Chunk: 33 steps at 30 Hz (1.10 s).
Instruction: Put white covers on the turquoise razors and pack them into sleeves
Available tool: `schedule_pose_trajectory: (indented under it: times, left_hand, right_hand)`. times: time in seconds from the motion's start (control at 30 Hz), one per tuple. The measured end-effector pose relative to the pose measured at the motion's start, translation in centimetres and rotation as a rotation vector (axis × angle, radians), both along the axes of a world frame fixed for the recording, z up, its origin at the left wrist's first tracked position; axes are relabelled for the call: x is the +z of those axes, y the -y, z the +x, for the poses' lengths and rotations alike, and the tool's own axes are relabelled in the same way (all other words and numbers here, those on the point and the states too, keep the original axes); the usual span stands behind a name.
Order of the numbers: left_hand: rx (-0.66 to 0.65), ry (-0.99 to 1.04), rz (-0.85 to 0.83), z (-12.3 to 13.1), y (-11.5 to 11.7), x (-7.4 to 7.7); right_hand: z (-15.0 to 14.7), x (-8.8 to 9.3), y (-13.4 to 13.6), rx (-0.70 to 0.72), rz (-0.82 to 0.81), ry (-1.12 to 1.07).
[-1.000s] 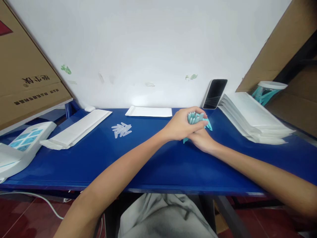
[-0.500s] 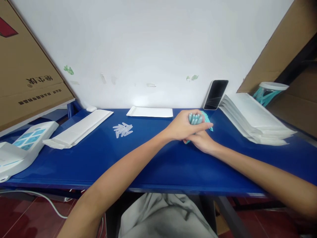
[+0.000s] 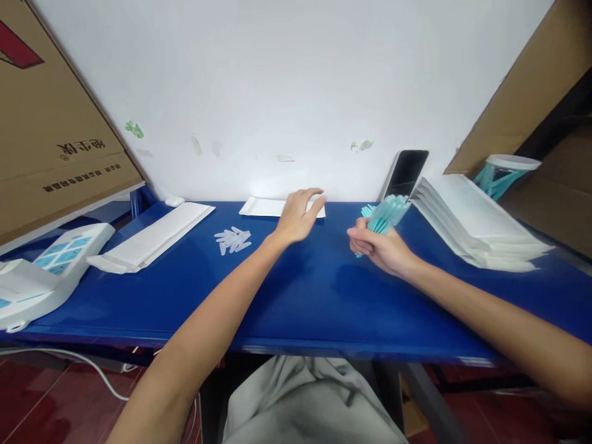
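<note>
My right hand [image 3: 382,248] is closed around a bundle of slim teal plastic sticks [image 3: 389,213]. Their pale, rounded ends fan out above the fingers. Over the back of the table, my left hand [image 3: 298,217] is open and empty, fingers apart and slightly curled. It partly covers a flat white packet [image 3: 261,207] by the wall; whether it touches the packet I cannot tell. Left of that hand lies a small loose pile of translucent, elongated plastic pieces [image 3: 232,240].
A long white packet [image 3: 155,237] and a white device with blue panels [image 3: 69,253] occupy the left side. At right are stacked white pouches [image 3: 481,222], a phone [image 3: 407,174] leaning on the wall, and a clear tub [image 3: 504,172] of teal sticks. Cardboard [image 3: 60,111] stands at left.
My hands have separated. The left hand let go of the bundle and moved left to the packet by the wall; the right hand keeps the bundle, its pale ends now turned up and right.
</note>
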State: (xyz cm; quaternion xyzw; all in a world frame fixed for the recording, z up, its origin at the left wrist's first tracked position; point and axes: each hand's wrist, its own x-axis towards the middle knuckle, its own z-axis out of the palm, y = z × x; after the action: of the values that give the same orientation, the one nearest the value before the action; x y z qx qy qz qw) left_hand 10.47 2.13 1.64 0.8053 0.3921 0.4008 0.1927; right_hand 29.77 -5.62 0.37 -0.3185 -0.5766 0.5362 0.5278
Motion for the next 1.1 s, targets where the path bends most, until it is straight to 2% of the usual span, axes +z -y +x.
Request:
schedule_pose_trajectory:
  times: [0.03,0.07,0.13,0.2,0.3,0.47,0.63,0.73,0.8,0.87,0.93,1.1]
  left_hand:
    - [0.148,-0.141,-0.004,-0.5,-0.6,-0.9]
    - [0.236,-0.286,-0.032,-1.0,-1.0,-1.7]
    - [0.24,-0.531,-0.09,-1.4,-1.4,-3.1]
    - [0.212,-0.64,-0.177,-1.4,-1.5,-3.8]
    - [0.211,-0.63,-0.148,-1.2,-1.4,-3.6]
    - [0.35,-0.551,-0.041,-1.4,-1.8,-2.4]
    - [0.36,-0.552,0.01,-2.0,-2.2,-2.8]
    - [0.421,-0.578,0.015,-2.1,-2.1,-3.2]
    - [0.394,-0.61,-0.059,-2.0,-2.0,-3.2]
    - [0.287,-0.614,-0.098,-1.9,-1.9,-3.1]
    - [0.186,-0.558,-0.048,-1.7,-1.9,-2.9]
    - [0.067,-0.455,0.125,-1.1,-2.0,-2.8]
  right_hand:
    - [0.1,-0.2,-0.1,0.0,-0.008,0.002]
    - [0.1,-0.4,-0.1,0.003,-0.019,0.007]
    - [0.1,-1.0,-0.2,0.016,-0.035,0.022]
    - [0.0,-1.4,-0.3,0.029,-0.039,0.028]
    - [-0.1,-1.4,-0.2,0.039,-0.042,0.034]
    - [-0.1,-0.9,-0.2,0.073,-0.072,0.063]
    - [0.0,-0.8,-0.2,0.113,-0.136,0.063]
    - [0.1,-0.7,-0.1,0.117,-0.163,0.059]
    - [0.3,-0.7,-0.2,0.127,-0.199,0.072]
    - [0.5,-0.7,-0.3,0.127,-0.239,0.092]
    - [0.8,-0.7,-0.5,0.121,-0.264,0.111]
    - [1.2,-0.8,-0.7,0.106,-0.243,0.119]
